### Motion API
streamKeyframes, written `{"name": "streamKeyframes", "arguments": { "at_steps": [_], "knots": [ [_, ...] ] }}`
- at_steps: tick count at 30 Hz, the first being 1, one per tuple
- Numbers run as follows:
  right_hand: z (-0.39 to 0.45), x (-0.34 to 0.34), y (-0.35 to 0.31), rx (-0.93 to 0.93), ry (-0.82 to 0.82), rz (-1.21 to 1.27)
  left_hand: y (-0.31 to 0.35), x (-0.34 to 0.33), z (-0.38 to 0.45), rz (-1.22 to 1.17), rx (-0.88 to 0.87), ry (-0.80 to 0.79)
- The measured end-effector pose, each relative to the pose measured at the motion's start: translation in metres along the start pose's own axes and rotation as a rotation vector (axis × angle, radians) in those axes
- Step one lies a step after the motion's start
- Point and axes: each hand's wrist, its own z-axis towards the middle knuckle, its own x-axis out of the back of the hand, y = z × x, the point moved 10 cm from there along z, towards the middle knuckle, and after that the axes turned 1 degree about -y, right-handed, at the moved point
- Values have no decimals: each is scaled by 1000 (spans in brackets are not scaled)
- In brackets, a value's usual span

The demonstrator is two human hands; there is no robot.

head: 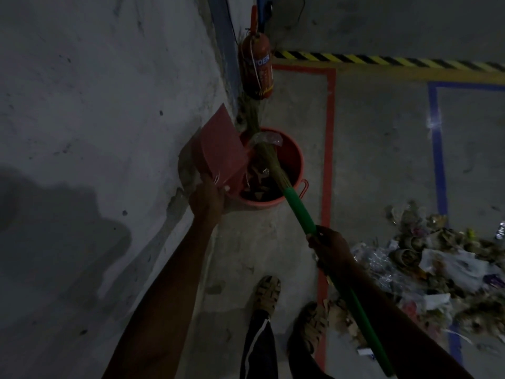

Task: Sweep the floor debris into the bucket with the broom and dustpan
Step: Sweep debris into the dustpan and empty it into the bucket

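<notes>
Standing by a grey wall (95, 105), a person tips a red dustpan (221, 149) over the left rim of a red bucket (296, 160). Their left hand (207, 199) grips the dustpan's lower end, fingers curled round it. Their right hand (329, 248) is wrapped round the green handle of a broom (297, 207), whose straw head lies across the bucket's opening. Scraps sit inside the bucket. A pile of debris (426, 266) lies on the floor (382, 146) at the right edge. A fire extinguisher (257, 67) stands beyond the bucket.

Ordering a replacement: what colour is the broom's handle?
Green. The broom handle shows it plainly in the head view.
</notes>
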Motion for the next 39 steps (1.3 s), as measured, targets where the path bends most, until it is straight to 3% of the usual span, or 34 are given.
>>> {"name": "streamKeyframes", "arguments": {
  "at_steps": [7, 13, 25, 39],
  "knots": [
    [-10, -3, 6, -31, -8, -40, -13, -4, 13, -128, -60, -48],
    [-26, -6, 9, -88, -7, -70, -17, -7, 8, -21, -100, -38],
    [-64, 4, 12, 19, 86, -312, -4, 12, -7, 70, -125, 115],
    [-88, -13, 15, 40, 169, -285, 14, -1, -45, 89, -59, 48]
  ]
}}
